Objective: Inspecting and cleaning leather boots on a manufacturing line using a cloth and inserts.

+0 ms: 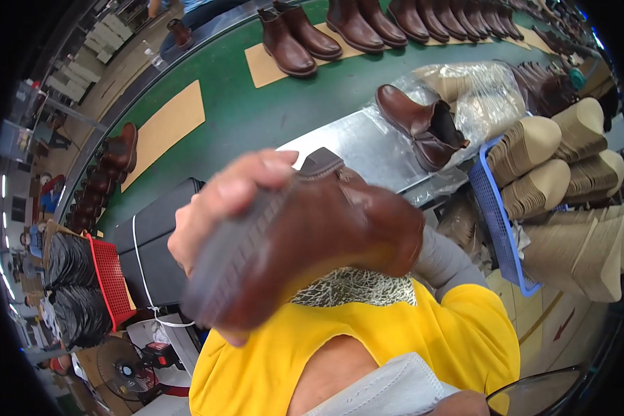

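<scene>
A brown leather ankle boot point(312, 236) fills the middle of the view, blurred and tilted, with its ribbed dark sole turned toward me. My left hand point(222, 197) wraps over the sole from the left, fingers curled round its edge. On the right, my grey sleeve point(444, 260) runs up to the boot's heel end. My right hand is hidden behind the boot, so its grip cannot be seen. Below the boot are my yellow apron point(395, 340) and a white face mask point(388, 392).
A second brown boot point(423, 128) lies on a shiny metal ledge point(353, 145) beside a green conveyor point(256, 114) carrying pairs of brown boots on tan pads. A blue basket point(496, 222) of beige shoe lasts stands at right. A red basket point(107, 277), black box point(149, 236) and fan point(121, 367) are at left.
</scene>
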`<state>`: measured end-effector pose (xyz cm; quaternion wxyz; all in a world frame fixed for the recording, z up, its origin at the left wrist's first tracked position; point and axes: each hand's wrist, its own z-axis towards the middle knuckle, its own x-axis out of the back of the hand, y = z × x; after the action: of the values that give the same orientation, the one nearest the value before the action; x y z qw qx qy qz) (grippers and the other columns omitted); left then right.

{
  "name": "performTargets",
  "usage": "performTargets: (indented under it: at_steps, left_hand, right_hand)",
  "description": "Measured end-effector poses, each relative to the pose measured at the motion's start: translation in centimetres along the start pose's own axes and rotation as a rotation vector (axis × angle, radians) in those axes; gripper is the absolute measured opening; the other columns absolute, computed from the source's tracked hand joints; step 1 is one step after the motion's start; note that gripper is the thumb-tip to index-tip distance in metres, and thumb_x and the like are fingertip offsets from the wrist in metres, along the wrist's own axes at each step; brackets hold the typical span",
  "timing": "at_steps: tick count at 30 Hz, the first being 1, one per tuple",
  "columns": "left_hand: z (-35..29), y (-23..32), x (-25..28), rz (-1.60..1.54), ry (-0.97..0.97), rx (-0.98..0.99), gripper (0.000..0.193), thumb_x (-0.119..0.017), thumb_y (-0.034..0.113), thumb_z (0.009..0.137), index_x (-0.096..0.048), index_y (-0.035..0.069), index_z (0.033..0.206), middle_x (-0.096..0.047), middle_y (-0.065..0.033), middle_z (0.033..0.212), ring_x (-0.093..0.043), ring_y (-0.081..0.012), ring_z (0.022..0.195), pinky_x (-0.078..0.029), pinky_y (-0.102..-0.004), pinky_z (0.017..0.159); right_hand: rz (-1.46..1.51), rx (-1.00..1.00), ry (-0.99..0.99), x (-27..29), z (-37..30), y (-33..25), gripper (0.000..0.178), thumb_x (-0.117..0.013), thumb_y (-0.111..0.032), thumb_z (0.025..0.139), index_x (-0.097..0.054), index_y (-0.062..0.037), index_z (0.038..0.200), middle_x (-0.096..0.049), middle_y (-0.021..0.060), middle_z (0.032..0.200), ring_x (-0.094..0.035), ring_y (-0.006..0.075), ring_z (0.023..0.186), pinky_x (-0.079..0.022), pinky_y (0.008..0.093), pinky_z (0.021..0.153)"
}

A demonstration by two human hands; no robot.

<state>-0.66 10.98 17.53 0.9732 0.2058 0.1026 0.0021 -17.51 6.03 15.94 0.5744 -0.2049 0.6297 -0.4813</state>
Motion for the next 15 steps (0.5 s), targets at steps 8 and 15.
performTargets:
  at_steps: [8, 15]
  left_hand:
    - [-1.6, -0.4, 4.5, -0.414, -0.094, 0.306, 0.122, -0.071, 0.076, 0.055, -0.030, 0.001, 0.140, -0.041, -0.0257, 0.129, -0.043, -0.0472, 0.120, -0.036, -0.0561, 0.103]
    - [0.1, -1.2, 4.1, -0.470, -0.193, 0.267, 0.120, -0.075, 0.068, 0.055, -0.031, -0.006, 0.137, -0.044, -0.0300, 0.125, -0.046, -0.0464, 0.117, -0.039, -0.0515, 0.100]
  right_hand:
    - [-0.379, 0.011, 0.119, 2.0, -2.0, 3.0, 0.054, -0.063, -0.016, 0.088, -0.041, -0.0032, 0.135, -0.051, 0.0110, 0.131, -0.051, 0.0179, 0.119, -0.041, 0.0317, 0.101]
    - [-0.373, 0.083, 0.202, 4.2, -7.7, 6.7, 0.040, -0.057, -0.010, 0.088, -0.048, -0.0049, 0.127, -0.053, 0.0108, 0.124, -0.051, 0.0197, 0.114, -0.039, 0.0322, 0.099]
